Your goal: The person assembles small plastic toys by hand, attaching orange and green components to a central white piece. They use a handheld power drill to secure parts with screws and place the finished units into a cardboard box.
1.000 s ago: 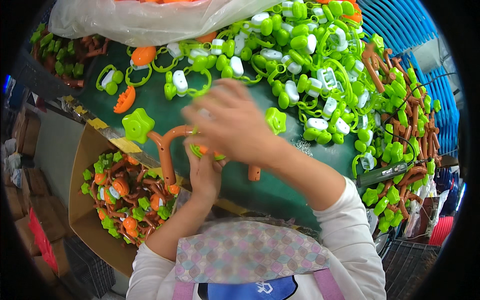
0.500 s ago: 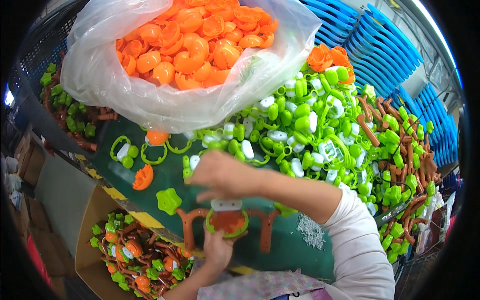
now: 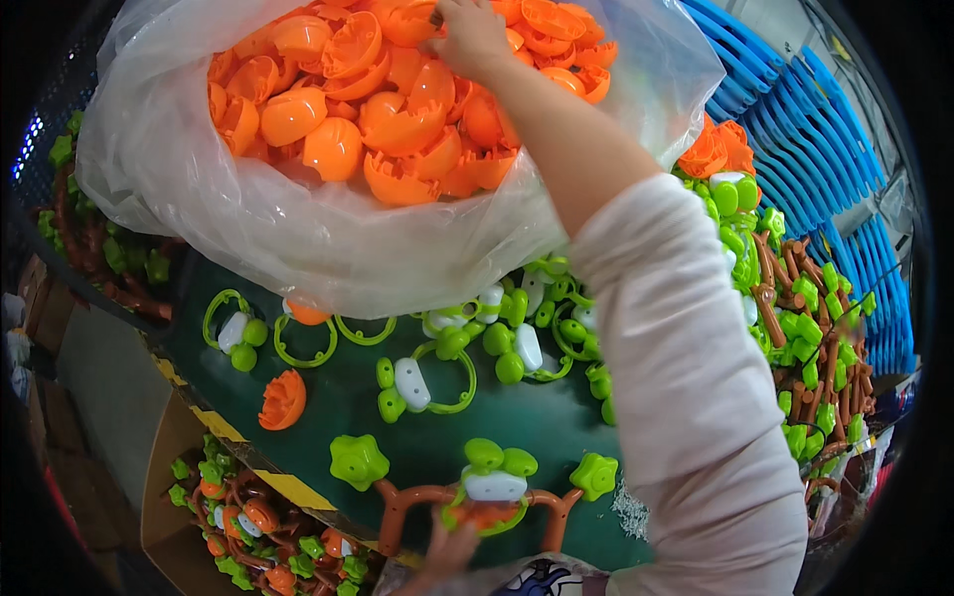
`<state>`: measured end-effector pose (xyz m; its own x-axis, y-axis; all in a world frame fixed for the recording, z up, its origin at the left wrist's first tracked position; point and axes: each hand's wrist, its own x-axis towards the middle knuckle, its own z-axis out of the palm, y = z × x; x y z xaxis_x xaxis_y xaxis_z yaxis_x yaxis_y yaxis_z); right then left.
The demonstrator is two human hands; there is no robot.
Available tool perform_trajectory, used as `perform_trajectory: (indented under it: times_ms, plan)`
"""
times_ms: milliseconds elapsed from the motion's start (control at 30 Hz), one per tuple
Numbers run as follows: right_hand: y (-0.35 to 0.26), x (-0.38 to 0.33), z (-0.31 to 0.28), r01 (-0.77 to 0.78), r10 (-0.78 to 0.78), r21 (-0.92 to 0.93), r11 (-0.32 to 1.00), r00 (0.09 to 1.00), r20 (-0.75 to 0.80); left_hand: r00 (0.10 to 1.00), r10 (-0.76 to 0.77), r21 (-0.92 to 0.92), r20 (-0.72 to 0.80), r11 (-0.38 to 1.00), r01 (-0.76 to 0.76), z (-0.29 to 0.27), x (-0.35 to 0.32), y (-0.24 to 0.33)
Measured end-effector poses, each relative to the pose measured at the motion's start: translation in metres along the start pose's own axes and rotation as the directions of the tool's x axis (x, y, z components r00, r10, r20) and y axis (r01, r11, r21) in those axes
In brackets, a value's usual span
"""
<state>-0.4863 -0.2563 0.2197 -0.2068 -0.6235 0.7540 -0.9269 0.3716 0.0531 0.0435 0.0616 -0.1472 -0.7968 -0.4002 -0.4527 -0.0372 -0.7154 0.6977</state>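
Observation:
Low in the middle, my left hand, slightly blurred, grips a toy assembly from below. That assembly is a brown branch-shaped plastic frame with a green ring carrying a white block and two green knobs, and orange plastic inside the ring. Green star-shaped pieces lie at both ends of the frame. At the top, my right hand reaches into a clear plastic bag full of orange half-shells. Its fingertips close on the edge of one shell; other fingers are partly hidden.
Green rings with white blocks lie on the dark green table, beside a loose orange shell. Brown-and-green pieces pile up at right, before stacked blue parts. A cardboard box at lower left holds assembled pieces.
My right hand has gone from above the assembly up into the bag. A ring with white block and green knobs now shows clearly on the brown frame. The view has shifted.

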Motion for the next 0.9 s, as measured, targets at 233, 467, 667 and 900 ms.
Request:
perform_trajectory:
  times_ms: [233,467,667,900]
  plan:
    - [-0.009,-0.112,-0.156,-0.531,0.078,0.843,0.083,0.847,0.526,1.0,-0.015,0.113,-0.026,0.993,0.018,0.05,-0.02,0.09]
    - [-0.105,-0.353,-0.278,-0.814,-0.078,0.58,0.014,0.578,0.812,0.972,0.164,-0.261,0.166,0.958,-0.117,0.081,-0.025,0.114]
    - [-0.146,-0.456,-0.302,-0.516,-0.135,0.628,0.583,0.7,0.701,0.972,0.166,-0.193,0.169,0.972,-0.132,0.088,-0.051,0.116]
    - [-0.168,-0.474,-0.312,-0.403,-0.008,0.588,0.701,0.82,0.572,0.971,0.122,-0.212,0.206,0.974,-0.077,0.09,-0.061,0.1]
